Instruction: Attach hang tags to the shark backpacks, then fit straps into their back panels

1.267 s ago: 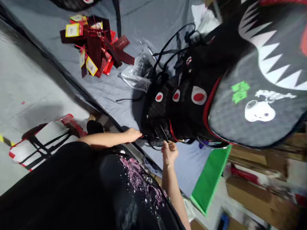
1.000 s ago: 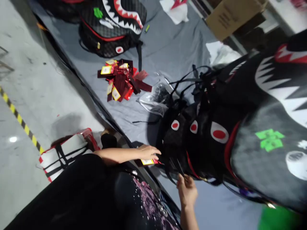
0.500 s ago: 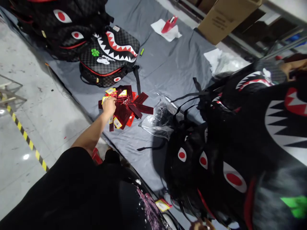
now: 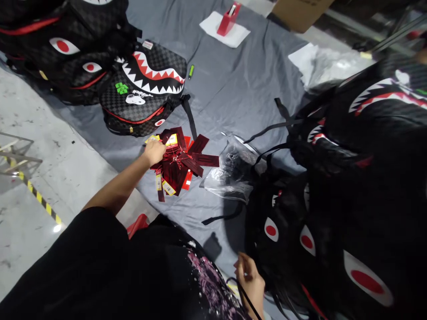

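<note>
On the grey cloth lies a fanned pile of dark red hang tags (image 4: 205,160), joined by thin red strings, with yellow-and-white labels among them. My left hand (image 4: 155,152) is closed on the left edge of this pile, fingertips on the tags. Low in the view, my right hand (image 4: 251,282) is raised near my body with curled fingers; whether anything is in them I cannot make out. A thin black cord (image 4: 245,293) runs across that wrist. Just above the pile lies a checkered backpack (image 4: 143,84) with shark teeth, a green patch and a red-trimmed pocket.
Black shark-face backpacks (image 4: 293,213) crowd the right side; more backpacks (image 4: 76,49) stand at upper left. A clear plastic bag (image 4: 227,178) lies right of the tags. Farther back are a green marker (image 4: 191,71), a red holder (image 4: 228,20) on white paper, and a cardboard box (image 4: 300,13).
My right hand has risen into view from the bottom edge, beside the black backpacks. My left hand stays at the tags. The whole view has shifted slightly.
</note>
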Motion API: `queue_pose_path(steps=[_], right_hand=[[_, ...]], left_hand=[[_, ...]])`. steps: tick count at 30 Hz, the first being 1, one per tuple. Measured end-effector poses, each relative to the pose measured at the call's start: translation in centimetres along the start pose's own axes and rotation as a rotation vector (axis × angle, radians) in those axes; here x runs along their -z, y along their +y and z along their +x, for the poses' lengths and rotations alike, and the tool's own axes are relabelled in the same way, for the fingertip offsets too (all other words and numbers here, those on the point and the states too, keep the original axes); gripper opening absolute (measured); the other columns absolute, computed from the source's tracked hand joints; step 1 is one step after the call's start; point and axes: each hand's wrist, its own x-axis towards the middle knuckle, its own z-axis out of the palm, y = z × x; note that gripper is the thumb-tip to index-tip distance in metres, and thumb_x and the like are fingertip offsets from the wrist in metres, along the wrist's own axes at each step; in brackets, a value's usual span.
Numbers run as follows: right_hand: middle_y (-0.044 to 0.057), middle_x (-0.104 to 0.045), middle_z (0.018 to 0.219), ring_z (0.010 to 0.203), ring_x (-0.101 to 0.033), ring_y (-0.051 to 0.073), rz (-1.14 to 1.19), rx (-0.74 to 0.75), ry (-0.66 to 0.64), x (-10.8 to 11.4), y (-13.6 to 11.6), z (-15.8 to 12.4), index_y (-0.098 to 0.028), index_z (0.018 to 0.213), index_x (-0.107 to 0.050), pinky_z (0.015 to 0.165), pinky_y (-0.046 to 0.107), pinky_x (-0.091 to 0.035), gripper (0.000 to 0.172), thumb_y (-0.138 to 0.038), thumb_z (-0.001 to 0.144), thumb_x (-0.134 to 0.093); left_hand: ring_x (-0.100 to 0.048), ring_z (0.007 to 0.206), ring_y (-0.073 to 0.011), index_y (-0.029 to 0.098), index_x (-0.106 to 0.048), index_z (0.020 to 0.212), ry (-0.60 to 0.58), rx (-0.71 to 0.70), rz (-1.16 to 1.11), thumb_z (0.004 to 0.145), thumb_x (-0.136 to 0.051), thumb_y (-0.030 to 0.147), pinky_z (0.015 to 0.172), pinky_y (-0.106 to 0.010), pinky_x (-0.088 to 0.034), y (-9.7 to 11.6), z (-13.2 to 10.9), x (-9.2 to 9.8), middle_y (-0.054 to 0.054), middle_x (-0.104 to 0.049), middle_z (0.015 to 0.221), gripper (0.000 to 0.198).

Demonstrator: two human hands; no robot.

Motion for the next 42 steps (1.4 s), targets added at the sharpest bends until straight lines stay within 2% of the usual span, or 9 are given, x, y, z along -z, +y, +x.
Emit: queue_pose_path(steps=[5,8,12,15,20,26,35,39,42], right_hand=[[0.014,-0.072,0.081,0.068,-0.071,0.025,0.093,0.032,0.004,0.9,-2.4,0.6,-0.02,0.099,-0.061,0.063,0.033,-0.054,0.04,-0.048,0.085,-0.037],[0.007,-0.072,0.078,0.069,-0.069,0.02,0.087,-0.041,-0.015,-0.1,-2.9,0.0,-0.02,0.102,-0.064,0.065,0.027,-0.052,0.034,-0.04,0.085,-0.041],[0.003,-0.069,0.065,0.061,-0.066,0.019,0.057,-0.171,0.035,-1.5,-1.6,-2.2,-0.02,0.099,-0.066,0.061,0.026,-0.048,0.027,-0.033,0.082,-0.05],[0.003,-0.069,0.07,0.062,-0.065,0.02,0.032,-0.261,0.144,-1.2,-0.6,-4.1,-0.016,0.119,-0.059,0.06,0.026,-0.046,0.038,-0.03,0.086,-0.045],[0.009,-0.071,0.084,0.071,-0.066,0.023,-0.01,-0.336,0.355,1.4,1.3,-2.9,-0.008,0.14,-0.035,0.065,0.03,-0.045,0.053,-0.034,0.095,-0.033],[0.007,-0.07,0.08,0.072,-0.066,0.022,0.022,-0.251,0.369,3.1,3.4,-1.2,-0.011,0.129,-0.048,0.069,0.029,-0.045,0.042,-0.03,0.094,-0.037],[0.012,-0.072,0.1,0.085,-0.068,0.021,0.006,-0.157,0.369,3.1,3.9,-1.6,-0.015,0.116,-0.061,0.078,0.028,-0.047,0.032,-0.027,0.094,-0.04],[0.011,-0.071,0.108,0.094,-0.067,0.021,-0.008,-0.157,0.34,3.6,4.0,-1.4,-0.016,0.122,-0.06,0.081,0.028,-0.047,0.036,-0.023,0.095,-0.038],[0.01,-0.073,0.097,0.086,-0.067,0.021,-0.044,-0.193,0.292,4.0,4.1,-1.2,-0.019,0.113,-0.067,0.073,0.026,-0.045,0.032,-0.025,0.095,-0.042]], left_hand=[[-0.062,0.087,-0.0177,0.023,-0.067,0.077,-0.032,-0.405,-0.228,0.083,-0.055,0.03,0.082,-0.028,-0.043,2.4,-4.2,4.9,0.0,-0.071,0.085,0.016],[-0.063,0.08,-0.0166,0.026,-0.068,0.081,0.07,-0.559,-0.441,0.085,-0.054,0.039,0.076,-0.027,-0.045,6.5,-5.5,4.7,0.002,-0.072,0.085,0.02],[-0.067,0.084,-0.0162,0.032,-0.072,0.092,-0.106,-0.729,-0.521,0.089,-0.053,0.036,0.078,-0.027,-0.047,14.8,-6.9,0.1,0.003,-0.075,0.093,0.019],[-0.067,0.099,-0.0186,0.031,-0.071,0.107,-0.242,-0.879,-0.456,0.093,-0.05,0.026,0.086,-0.029,-0.048,21.2,-8.2,-4.3,0.0,-0.073,0.106,0.026],[-0.067,0.096,-0.0206,0.029,-0.072,0.108,-0.356,-0.896,-0.323,0.092,-0.052,0.021,0.078,-0.028,-0.049,28.1,-9.8,-9.2,-0.003,-0.072,0.103,0.027],[-0.067,0.099,-0.0191,0.029,-0.071,0.11,-0.358,-0.881,-0.304,0.093,-0.049,0.02,0.079,-0.027,-0.049,31.6,-11.5,-11.3,0.0,-0.072,0.108,0.029],[-0.067,0.1,-0.0216,0.027,-0.072,0.109,-0.333,-0.811,-0.271,0.093,-0.048,0.02,0.081,-0.029,-0.05,34.2,-12.8,-11.8,-0.003,-0.072,0.106,0.03],[-0.066,0.106,-0.023,0.028,-0.073,0.109,-0.39,-0.806,-0.271,0.09,-0.049,0.019,0.086,-0.031,-0.05,35.8,-13.2,-11.9,-0.003,-0.073,0.112,0.032],[-0.067,0.105,-0.0219,0.031,-0.075,0.102,-0.471,-0.826,-0.275,0.086,-0.052,0.017,0.084,-0.03,-0.05,37.3,-13.4,-12.0,0.0,-0.074,0.109,0.032]])
